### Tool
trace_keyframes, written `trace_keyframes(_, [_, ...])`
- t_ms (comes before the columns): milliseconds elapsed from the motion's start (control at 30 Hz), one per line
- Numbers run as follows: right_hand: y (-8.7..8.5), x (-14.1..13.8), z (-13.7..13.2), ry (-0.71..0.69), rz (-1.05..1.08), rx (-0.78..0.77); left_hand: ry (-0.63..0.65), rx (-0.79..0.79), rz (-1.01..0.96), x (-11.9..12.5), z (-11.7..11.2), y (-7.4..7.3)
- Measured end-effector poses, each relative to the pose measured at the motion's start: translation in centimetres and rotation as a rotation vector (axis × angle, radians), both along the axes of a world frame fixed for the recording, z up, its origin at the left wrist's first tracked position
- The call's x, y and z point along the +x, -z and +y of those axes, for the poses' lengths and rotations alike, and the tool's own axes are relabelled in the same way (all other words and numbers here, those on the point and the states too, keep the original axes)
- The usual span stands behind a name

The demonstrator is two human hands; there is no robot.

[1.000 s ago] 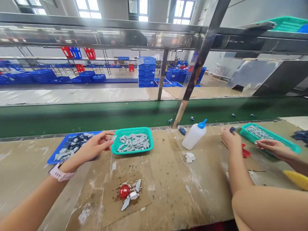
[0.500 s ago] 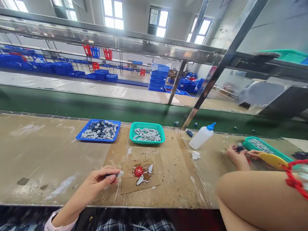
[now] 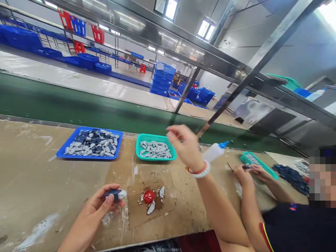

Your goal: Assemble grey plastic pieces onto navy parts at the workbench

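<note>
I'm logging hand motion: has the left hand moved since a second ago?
Yes: judged against the green basket, the left hand has come away from it, back toward the near edge of the table.

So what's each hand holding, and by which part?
Left hand: a dark blue piece, held between thumb and fingers by its dark part, pale end sticking out. Right hand: blurred, can't tell if it holds anything.

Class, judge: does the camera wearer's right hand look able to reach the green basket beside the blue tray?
Likely yes: the right hand is raised by the right end of the green basket, and nothing seems to block it.
</note>
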State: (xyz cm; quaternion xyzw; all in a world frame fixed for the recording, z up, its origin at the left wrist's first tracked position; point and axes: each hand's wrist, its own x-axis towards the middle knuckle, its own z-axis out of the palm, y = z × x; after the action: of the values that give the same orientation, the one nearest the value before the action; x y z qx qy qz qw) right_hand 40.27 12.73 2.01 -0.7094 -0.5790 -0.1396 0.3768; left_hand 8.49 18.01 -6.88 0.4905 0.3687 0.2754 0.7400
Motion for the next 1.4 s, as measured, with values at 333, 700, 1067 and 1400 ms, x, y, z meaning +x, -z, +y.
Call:
trace_keyframes(333, [9.1,-0.6,6.3,-0.022,0.093,-0.429,-0.130,0.029,-0.028,-2.3,-1.3,0.9])
trace_keyframes(700, [6.2,0.8,-1.5,-0.186,0.276,-0.311,-0.073,-0.188,-0.320,3.0,-5.1,1.1])
trace_keyframes(1067, [11.3,-7.2,-13.0,-0.241,0.356,-0.344,-0.180,0.098,-0.350,3.7,-4.3,-3.3])
trace_keyframes(1400, [11.5,-7.3,-13.1,-0.235,0.565,-0.303,-0.113,-0.079,-0.112,4.9,-6.5,-2.2])
